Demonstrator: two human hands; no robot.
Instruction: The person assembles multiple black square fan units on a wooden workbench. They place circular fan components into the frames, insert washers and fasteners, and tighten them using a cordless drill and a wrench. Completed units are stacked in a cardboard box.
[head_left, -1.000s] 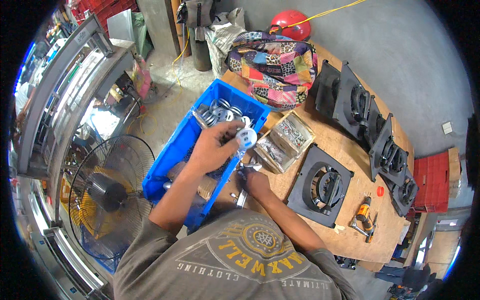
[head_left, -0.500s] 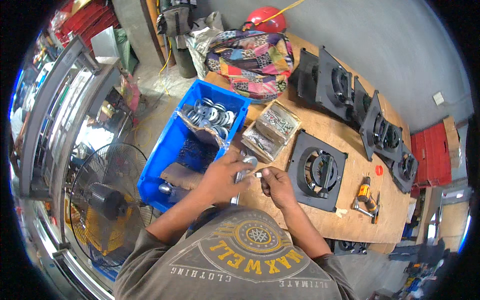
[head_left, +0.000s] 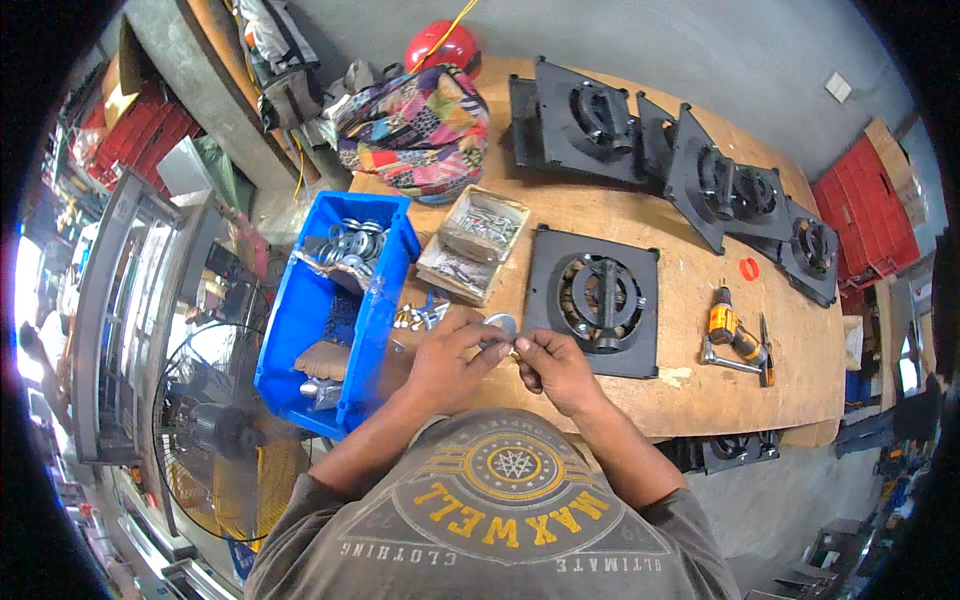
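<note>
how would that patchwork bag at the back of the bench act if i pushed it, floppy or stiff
Probably floppy: the patchwork bag slumps in soft, rounded folds rather than holding a shape. It looks stuffed, so a push would likely dent and drag it, not slide it cleanly. It sits at the wooden bench corner beside the red helmet, so it might sag over the edge.

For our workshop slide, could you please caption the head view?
Left hand holds a round metal washer against the right hand above a wooden workbench.

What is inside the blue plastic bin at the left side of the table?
The blue bin holds a pile of metal washers at its far end, with cardboard pieces and metal parts nearer. What lies under them is covered.
</note>
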